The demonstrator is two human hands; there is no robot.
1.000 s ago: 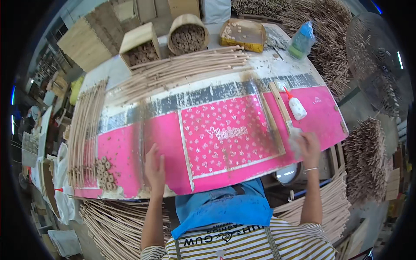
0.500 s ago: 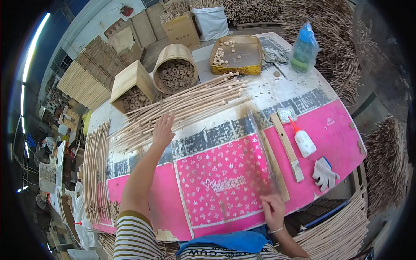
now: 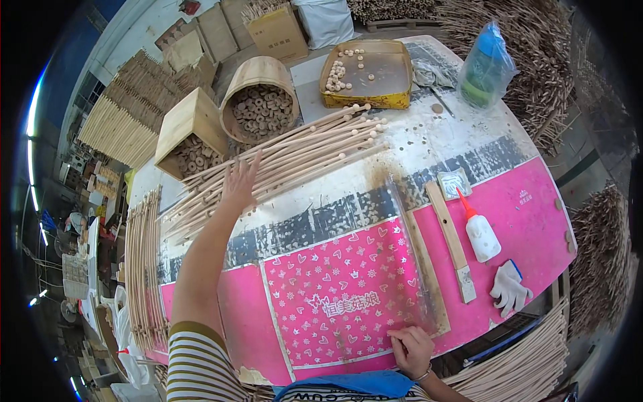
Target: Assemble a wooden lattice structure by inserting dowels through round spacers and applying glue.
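Reaching across the table, the left hand (image 3: pixel 240 179) lies fingers spread on the pile of wooden sticks (image 3: pixel 288 157) — none gripped yet. The right hand (image 3: pixel 410 348), fingers curled and empty, rests on the pink patterned sheet (image 3: pixel 341 288) at the near edge — nothing assembled there.

On your desk (image 3: pixel 429 144), a glue bottle (image 3: pixel 481 233) lies beside a wooden slat (image 3: pixel 451 236), with a white glove (image 3: pixel 509 289) just below. At the far edge sit a yellow tray (image 3: pixel 366 99), a round basket (image 3: pixel 261 90), a wooden box (image 3: pixel 189 124) and a bagged bottle (image 3: pixel 483 65).
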